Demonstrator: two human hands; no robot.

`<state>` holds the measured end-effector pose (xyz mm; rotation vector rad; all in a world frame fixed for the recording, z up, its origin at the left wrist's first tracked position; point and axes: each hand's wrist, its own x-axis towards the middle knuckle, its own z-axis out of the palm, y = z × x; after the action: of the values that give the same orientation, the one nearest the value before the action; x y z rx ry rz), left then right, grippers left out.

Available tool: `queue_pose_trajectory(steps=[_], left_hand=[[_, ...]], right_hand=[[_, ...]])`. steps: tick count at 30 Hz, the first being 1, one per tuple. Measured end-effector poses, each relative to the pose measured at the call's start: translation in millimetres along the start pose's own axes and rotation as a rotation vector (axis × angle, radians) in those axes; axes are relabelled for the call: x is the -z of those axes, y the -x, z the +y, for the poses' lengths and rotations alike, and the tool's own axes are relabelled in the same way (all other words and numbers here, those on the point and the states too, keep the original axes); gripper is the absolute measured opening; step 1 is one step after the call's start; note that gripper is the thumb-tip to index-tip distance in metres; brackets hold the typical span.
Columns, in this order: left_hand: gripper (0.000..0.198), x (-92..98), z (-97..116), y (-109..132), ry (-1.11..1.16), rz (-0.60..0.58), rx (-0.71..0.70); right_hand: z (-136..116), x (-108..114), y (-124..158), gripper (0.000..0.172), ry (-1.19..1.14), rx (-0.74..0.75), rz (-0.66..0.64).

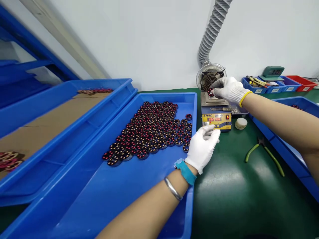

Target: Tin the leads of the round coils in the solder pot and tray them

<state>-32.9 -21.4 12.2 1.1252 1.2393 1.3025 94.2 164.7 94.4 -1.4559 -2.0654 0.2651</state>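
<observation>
My right hand [228, 89], in a white knit glove with a yellow cuff, pinches a small round black part [210, 92] with red spots. It holds this part over the metal top of a solder pot [208, 99], in front of a round fan guard. My left hand [203, 146], also gloved in white, hovers by the right rim of a blue tray. Its fingers are loosely curved and a little apart, and nothing shows between them. Just beyond them is the yellow control unit [216, 122] with lit red digits. Many like round parts [154, 126] are packed together in the blue tray [119, 199].
Green-handled cutters [261, 142] and a round whitish stack [241, 123] lie on the green table [224, 192]. A grey duct hose [214, 30] rises behind. Small bins [301, 83] line the back right. More blue trays [276, 132] flank both sides.
</observation>
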Motion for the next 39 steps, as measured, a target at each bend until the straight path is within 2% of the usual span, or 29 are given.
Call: queue_pose_trajectory(steps=[3, 8, 17, 22, 33, 39], left_hand=[[0.041, 0.6, -0.6, -0.5, -0.005, -0.003, 0.002], [0.04, 1.8, -2.6, -1.6, -0.017, -0.041, 0.008], [0.035, 1.2, -5.2, -2.2, -0.042, -0.1, 0.031], [0.033, 0.8, -5.7, -2.5, -0.05, -0.101, 0.033], [0.033, 1.2, -6.5, -0.8, -0.092, -0.135, 0.028], [0.034, 1.1, -6.9, -0.7, -0.108, -0.16, 0.024]], right_hand=[[4.8, -4.2, -8.3, 0.032, 0.027, -0.006, 0.054], [14.9, -14.3, -26.6, 0.029, 0.154, -0.026, 0.072], [20.2, -25.4, -29.6, 0.03, 0.354, -0.007, -0.024], [19.1, -28.9, -31.5, 0.03, 0.393, -0.018, -0.032], [10.7, -4.6, -34.4, 0.03, 0.41, 0.037, -0.016], [-1.7, 5.6, -30.7, 0.034, 0.672, 0.125, -0.159]])
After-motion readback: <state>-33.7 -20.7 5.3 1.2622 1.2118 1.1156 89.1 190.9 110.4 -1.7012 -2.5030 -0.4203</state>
